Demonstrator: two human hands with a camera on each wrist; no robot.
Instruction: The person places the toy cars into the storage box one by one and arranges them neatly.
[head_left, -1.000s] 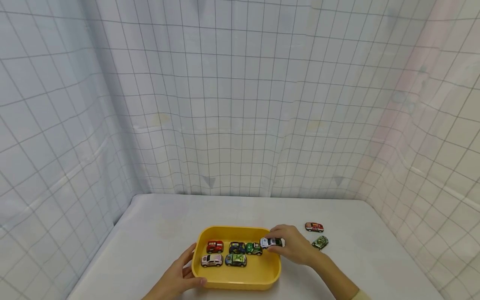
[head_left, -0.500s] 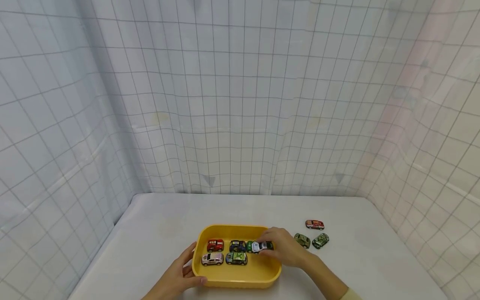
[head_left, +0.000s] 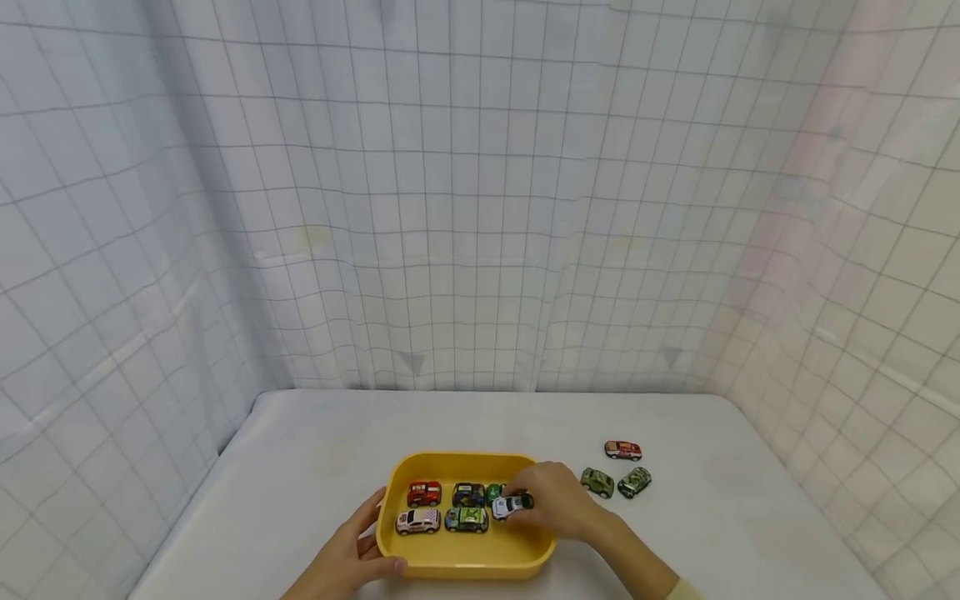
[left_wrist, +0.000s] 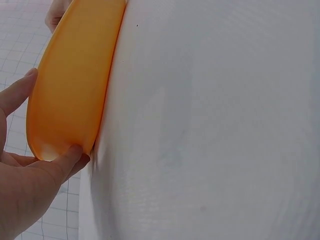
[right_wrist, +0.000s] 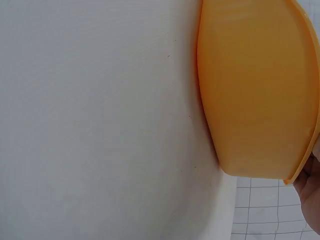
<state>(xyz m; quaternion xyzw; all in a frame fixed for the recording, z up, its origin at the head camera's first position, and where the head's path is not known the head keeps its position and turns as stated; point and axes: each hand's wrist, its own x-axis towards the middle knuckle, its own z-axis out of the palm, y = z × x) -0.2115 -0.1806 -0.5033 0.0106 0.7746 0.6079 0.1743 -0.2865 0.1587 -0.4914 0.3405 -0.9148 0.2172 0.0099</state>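
Observation:
My right hand [head_left: 557, 502] reaches over the right rim of a yellow plastic tray [head_left: 465, 572] and pinches a white and black toy car [head_left: 508, 506] inside it. That car partly covers a green toy car [head_left: 493, 493]. My left hand [head_left: 347, 552] grips the tray's left end, thumb near the front corner; the left wrist view shows the fingers around the tray wall [left_wrist: 75, 80]. Also inside lie a red toy car [head_left: 424, 493], a dark blue one [head_left: 468, 495], a white-pink one [head_left: 418, 522] and a green-blue one [head_left: 467, 520].
On the white table right of the tray lie a red toy car [head_left: 623, 450] and two camouflage green cars, one olive car [head_left: 597, 482] near my right wrist and a darker car [head_left: 634, 482] beside it. White gridded curtains [head_left: 465, 250] surround the table on three sides.
My right hand has carried the white and black car left and down from over the tray's right rim to in front of the green car. The left hand stays on the tray.

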